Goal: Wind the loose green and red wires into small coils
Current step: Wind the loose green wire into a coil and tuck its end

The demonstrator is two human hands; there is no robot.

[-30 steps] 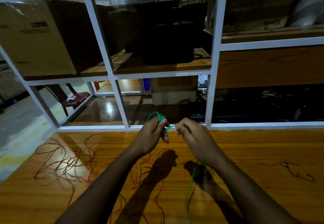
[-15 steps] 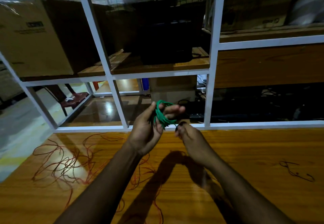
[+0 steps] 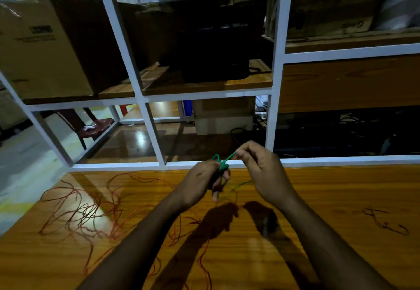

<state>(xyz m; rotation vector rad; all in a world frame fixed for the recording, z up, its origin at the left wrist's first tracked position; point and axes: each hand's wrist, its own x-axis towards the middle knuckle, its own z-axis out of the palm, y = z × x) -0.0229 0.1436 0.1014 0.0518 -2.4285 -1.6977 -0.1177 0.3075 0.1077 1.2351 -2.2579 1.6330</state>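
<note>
Half a second back the left hand was spread wide with the green loops showing around its fingers; now the left hand (image 3: 205, 179) is curling over them and dropping a little, while the right hand (image 3: 259, 167) is lifting up and to the right, drawing a short stretch of wire taut. Both grips are clenched on the green wire (image 3: 221, 163): the left is clutching the small coil, of which only a loop is peeking out above the knuckles, and the right is pinching the strand just beside that bundle, the line slanting upward from coil to fingertips. A fainter green tail is trailing down below the hands toward the desk (image 3: 341, 198), though how much is left I cannot tell in this dim light. My worry is the pull: if the right hand is tugging harder than the left is holding, the loops could be dragged out or cinched into a knot rather than a tidy coil. The hanging tail could also be snagging on the red wires (image 3: 91, 208), which are lying loose and tangled on the desk to the left and under the forearms, none of them coiled yet. A separate dark scrap of wire (image 3: 386, 223) is sitting well apart on the right.
</note>
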